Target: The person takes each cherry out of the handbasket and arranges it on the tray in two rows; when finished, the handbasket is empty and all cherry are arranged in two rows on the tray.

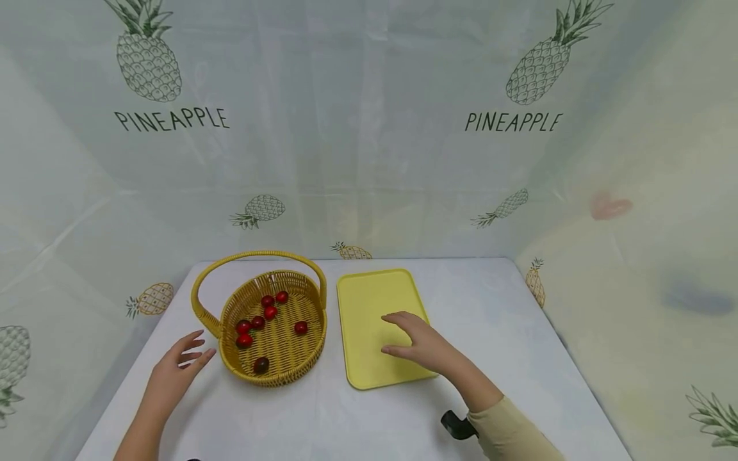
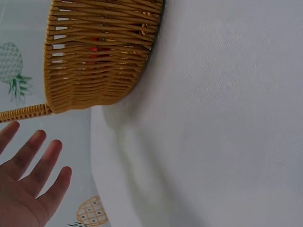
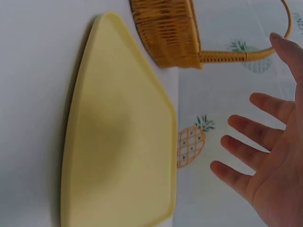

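A round wicker basket (image 1: 314, 349) with a tall arched handle stands on the left half of the table. Several small dark red fruits, like cherries or cherry tomatoes, lie inside it, one of them a red fruit (image 1: 301, 328) on the right. Just left of the basket is my left hand (image 1: 170, 378), fingers spread and holding nothing; in the left wrist view the hand (image 2: 31, 189) is apart from the wicker. A yellow tray (image 1: 369, 320) lies right of the basket with nothing on it. Over its right side hovers my right hand (image 1: 423, 346), fingers spread and holding nothing.
The white table (image 1: 380, 422) carries the basket and tray. Behind and beside it hangs a pale curtain (image 1: 369, 147) printed with pineapples. A black object (image 1: 457, 425), partly hidden by the sleeve, shows at the right forearm.
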{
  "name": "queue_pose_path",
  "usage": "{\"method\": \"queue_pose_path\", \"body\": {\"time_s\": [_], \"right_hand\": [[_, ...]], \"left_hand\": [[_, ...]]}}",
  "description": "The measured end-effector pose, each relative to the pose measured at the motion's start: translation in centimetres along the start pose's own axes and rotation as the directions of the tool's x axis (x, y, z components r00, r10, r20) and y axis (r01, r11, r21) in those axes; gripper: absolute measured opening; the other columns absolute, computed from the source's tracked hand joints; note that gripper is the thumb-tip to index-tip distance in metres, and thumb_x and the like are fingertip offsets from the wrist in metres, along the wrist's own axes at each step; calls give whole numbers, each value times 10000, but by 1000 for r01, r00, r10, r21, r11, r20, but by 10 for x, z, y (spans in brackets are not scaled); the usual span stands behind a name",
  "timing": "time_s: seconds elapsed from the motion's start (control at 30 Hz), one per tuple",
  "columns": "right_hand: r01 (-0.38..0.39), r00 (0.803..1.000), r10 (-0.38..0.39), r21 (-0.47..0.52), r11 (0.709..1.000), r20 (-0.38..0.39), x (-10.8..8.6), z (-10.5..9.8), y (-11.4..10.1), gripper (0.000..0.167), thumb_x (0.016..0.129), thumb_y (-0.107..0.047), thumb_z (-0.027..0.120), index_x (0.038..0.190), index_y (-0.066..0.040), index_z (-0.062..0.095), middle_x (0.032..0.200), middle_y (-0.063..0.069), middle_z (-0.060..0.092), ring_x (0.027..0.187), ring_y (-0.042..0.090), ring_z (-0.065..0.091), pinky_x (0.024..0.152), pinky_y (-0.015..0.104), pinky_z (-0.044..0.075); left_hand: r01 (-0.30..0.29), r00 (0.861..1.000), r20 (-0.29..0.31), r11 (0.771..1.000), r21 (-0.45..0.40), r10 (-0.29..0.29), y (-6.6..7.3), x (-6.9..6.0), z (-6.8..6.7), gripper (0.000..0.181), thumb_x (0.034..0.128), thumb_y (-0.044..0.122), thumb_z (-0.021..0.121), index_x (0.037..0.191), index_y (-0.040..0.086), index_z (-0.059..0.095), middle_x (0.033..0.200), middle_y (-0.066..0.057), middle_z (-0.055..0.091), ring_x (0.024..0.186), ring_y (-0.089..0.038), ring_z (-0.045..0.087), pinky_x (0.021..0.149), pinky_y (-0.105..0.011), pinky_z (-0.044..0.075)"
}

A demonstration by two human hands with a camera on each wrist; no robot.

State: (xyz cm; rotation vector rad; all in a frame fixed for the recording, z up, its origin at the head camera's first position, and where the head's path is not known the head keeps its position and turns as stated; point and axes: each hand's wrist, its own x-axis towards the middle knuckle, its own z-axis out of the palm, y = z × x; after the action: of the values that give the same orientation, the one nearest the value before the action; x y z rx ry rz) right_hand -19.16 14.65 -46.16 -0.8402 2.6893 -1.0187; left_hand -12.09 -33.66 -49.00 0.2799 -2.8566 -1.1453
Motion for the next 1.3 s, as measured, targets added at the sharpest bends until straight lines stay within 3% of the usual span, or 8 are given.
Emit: {"method": "queue_pose_path", "body": {"time_s": [0.23, 0.43, 0.73, 0.97, 1.2, 1.3], "right_hand": [[63, 997, -64, 9, 998, 43, 19, 9, -18, 642, 896, -504, 654, 1402, -135, 512, 1388, -6, 504, 1304, 197, 437, 1069, 426, 368], [96, 993, -97, 29, 995, 61, 33, 18, -33, 603, 906, -474, 659, 1384, -128, 537, 1353, -13, 535, 1274, 180, 467, 1055, 398, 388], [96, 989, -109, 127, 987, 100, 55, 33, -57, 520, 896, -409, 700, 1342, -170, 579, 1279, -11, 590, 1168, 131, 518, 987, 336, 445], [103, 984, -128, 187, 977, 127, 79, 47, -72, 471, 890, -270, 735, 1314, -119, 597, 1227, -18, 614, 1100, 134, 553, 961, 340, 463], [63, 979, -100, 203, 977, 179, 105, 61, -83, 430, 872, -203, 749, 1273, -114, 625, 1157, -79, 615, 1117, 219, 565, 914, 280, 479], [55, 976, -95, 200, 978, 198, 116, 66, -85, 423, 868, -182, 751, 1268, -117, 631, 1162, -65, 627, 1121, 221, 569, 912, 295, 490]], "left_hand": [[-34, 997, -64, 999, -10, 33, 1, 4, 4, 731, 946, 467, 605, 1439, -24, 383, 1323, -264, 507, 1149, -438, 510, 939, -591, 426], [-2, 995, -95, 999, -39, -2, 1, 10, 7, 748, 929, 439, 645, 1466, 5, 358, 1312, -267, 514, 1147, -430, 516, 952, -579, 430], [29, 998, -57, 995, -100, -35, -1, 17, 9, 795, 925, 418, 657, 1500, 9, 293, 1353, -275, 464, 1181, -435, 510, 877, -513, 516], [4, 999, -38, 989, -146, -10, -4, 29, 9, 795, 929, 366, 671, 1495, -27, 275, 1371, -298, 450, 1157, -424, 542, 783, -288, 562], [26, 1000, -11, 981, -193, -29, -4, 40, 11, 796, 922, 332, 689, 1501, -16, 269, 1392, -303, 429, 1174, -418, 537, 880, -402, 531], [24, 999, -17, 977, -212, -28, -4, 44, 13, 758, 924, 301, 692, 1494, -2, 295, 1378, -288, 444, 1166, -409, 543, 864, -358, 541]]}}
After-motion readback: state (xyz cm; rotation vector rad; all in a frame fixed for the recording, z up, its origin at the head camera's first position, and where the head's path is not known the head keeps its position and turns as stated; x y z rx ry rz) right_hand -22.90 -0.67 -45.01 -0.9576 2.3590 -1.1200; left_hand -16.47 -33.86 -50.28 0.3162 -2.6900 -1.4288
